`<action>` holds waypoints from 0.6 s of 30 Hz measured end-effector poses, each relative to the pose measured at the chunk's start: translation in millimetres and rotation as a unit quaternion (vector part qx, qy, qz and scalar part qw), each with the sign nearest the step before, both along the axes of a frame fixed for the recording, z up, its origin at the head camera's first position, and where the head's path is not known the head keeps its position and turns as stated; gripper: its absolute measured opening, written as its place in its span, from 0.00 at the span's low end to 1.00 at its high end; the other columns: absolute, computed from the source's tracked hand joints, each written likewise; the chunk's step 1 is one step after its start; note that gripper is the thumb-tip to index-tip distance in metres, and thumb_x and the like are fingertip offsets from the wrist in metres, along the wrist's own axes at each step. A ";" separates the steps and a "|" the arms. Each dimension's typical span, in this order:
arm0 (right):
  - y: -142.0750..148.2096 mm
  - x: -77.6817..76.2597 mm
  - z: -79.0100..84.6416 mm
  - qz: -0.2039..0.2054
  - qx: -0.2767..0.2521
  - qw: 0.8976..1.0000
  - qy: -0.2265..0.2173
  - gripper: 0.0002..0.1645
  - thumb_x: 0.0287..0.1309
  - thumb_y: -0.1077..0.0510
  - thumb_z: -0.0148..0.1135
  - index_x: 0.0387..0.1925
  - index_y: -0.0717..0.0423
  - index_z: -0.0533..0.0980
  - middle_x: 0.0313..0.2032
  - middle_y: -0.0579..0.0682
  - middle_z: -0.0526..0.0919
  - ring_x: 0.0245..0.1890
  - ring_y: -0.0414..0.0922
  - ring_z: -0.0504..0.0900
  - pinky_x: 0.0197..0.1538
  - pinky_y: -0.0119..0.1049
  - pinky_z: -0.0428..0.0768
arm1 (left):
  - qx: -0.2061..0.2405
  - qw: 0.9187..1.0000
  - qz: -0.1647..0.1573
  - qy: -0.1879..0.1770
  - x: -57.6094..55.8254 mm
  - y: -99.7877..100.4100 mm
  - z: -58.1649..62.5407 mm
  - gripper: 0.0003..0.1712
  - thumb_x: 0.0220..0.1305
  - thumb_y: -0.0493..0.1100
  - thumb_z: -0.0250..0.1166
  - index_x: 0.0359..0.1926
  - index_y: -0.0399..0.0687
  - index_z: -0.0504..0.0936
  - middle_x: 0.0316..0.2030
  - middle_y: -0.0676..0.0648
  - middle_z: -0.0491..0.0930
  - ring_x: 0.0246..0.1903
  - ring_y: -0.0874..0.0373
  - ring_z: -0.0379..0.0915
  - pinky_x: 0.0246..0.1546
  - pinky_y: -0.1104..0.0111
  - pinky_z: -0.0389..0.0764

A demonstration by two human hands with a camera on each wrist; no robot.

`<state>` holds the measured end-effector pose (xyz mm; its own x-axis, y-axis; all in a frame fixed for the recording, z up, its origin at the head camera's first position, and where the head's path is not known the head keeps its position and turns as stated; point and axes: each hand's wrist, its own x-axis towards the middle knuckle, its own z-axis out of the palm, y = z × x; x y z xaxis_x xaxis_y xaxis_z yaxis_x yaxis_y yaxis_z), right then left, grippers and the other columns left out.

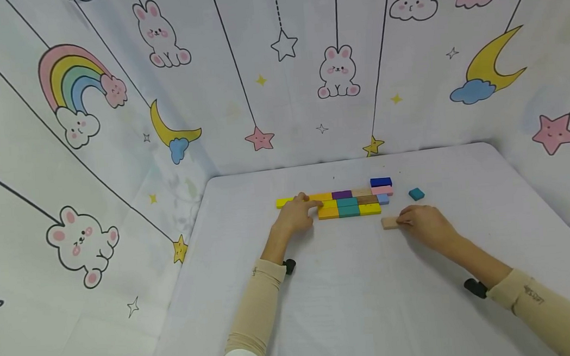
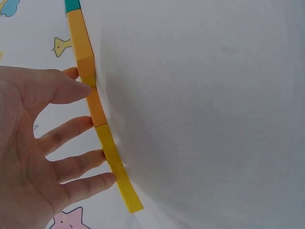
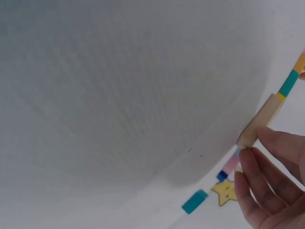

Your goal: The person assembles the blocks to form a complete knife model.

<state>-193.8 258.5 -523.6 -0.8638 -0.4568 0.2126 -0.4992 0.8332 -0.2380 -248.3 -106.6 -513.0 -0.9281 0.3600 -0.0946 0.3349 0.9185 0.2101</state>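
The right hand (image 1: 427, 225) pinches one end of a plain wooden block (image 1: 390, 223) between thumb and fingertips, and the block's other end points left toward the rows of colored blocks. That block is on the near side of the rows, just beyond their right end and apart from them; whether it touches the worktop (image 1: 341, 294), I cannot tell.

The left hand (image 1: 294, 214) has its fingers (image 2: 71, 165) spread and fairly straight, their tips against the left part of the rows, where a yellow block (image 2: 119, 167) and an orange block (image 2: 98, 107) lie end to end.

The near row runs orange, teal (image 1: 348, 211) and yellow. Against it, the middle row has yellow, teal, a brown block (image 1: 367, 199) and a light blue block (image 1: 382, 198). The far row continues past the orange with a purple block (image 1: 342, 194), a tan block (image 1: 361, 192) and a pink block (image 1: 381, 190), with a dark blue block (image 1: 380, 182) just behind the pink. A loose teal block (image 1: 416, 194) lies to the right, well apart from the rows. Behind the worktop hangs a white backdrop (image 1: 300, 106) printed with rabbits, stars and moons.
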 end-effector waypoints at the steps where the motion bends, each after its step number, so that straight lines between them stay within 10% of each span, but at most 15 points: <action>1: -1.4 0.5 0.1 0.001 -0.001 1.000 -0.001 0.10 0.55 0.70 0.75 0.41 0.65 0.89 0.40 0.59 0.90 0.42 0.58 0.88 0.47 0.54 0.86 | 0.001 1.000 0.001 -0.001 0.2 0.0 0.2 0.33 0.68 0.40 0.61 0.71 0.71 0.77 0.70 0.44 0.70 0.56 0.44 0.76 0.58 0.54 0.80; 18: -21.9 1.6 -2.8 0.002 -0.024 1.000 -0.009 0.10 0.55 0.68 0.77 0.40 0.61 0.90 0.38 0.55 0.90 0.41 0.55 0.88 0.47 0.50 0.87 | 0.004 1.000 0.001 -0.003 0.1 -0.5 0.4 0.33 0.67 0.39 0.62 0.71 0.71 0.77 0.70 0.43 0.70 0.54 0.44 0.76 0.58 0.54 0.80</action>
